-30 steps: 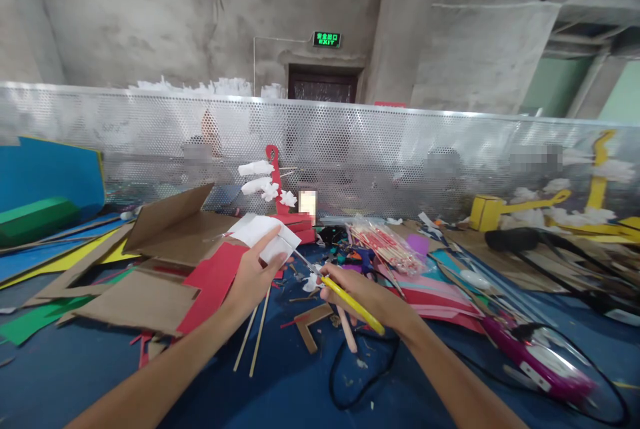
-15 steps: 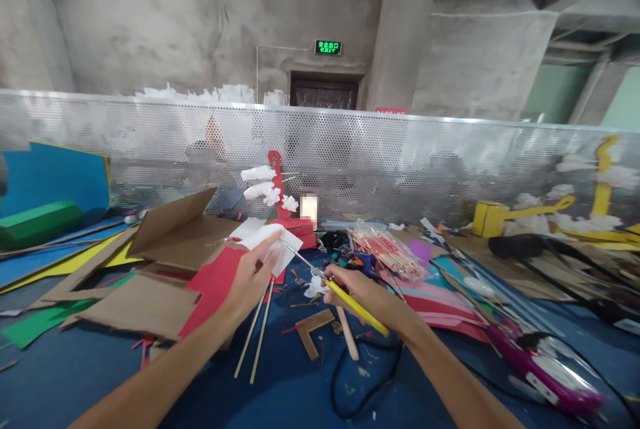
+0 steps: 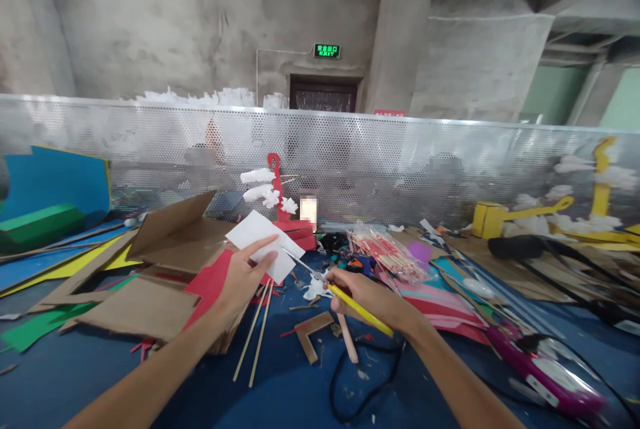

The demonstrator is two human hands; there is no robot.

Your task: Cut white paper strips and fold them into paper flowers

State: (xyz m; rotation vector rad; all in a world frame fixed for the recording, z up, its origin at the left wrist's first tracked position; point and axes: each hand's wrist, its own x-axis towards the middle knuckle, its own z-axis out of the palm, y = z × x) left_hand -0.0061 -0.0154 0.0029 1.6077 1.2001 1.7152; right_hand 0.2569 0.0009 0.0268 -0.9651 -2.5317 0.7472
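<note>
My left hand (image 3: pixel 242 275) pinches a white sheet of paper (image 3: pixel 256 234) by its lower edge and holds it up over the blue table. My right hand (image 3: pixel 361 293) grips yellow-handled scissors (image 3: pixel 345 295); their thin metal blades (image 3: pixel 300 263) point up and left and reach the paper's right edge. A small scrap of white paper (image 3: pixel 315 287) lies under the blades. Behind the paper stands a red cardboard model with white tufts (image 3: pixel 274 190).
Brown cardboard sheets (image 3: pixel 150 262) and red card (image 3: pixel 210 279) lie at the left. Thin wooden sticks (image 3: pixel 253 339), an L-shaped wooden piece (image 3: pixel 309 334), a black cable (image 3: pixel 350 369), a bag of sticks (image 3: pixel 387 252) and a pink tool (image 3: pixel 540 375) surround my hands. A perforated metal screen (image 3: pixel 380 162) closes the back.
My left hand has turned and lifted the white paper so that its face shows more fully. The scissors stay at its right edge. The view has shifted slightly.
</note>
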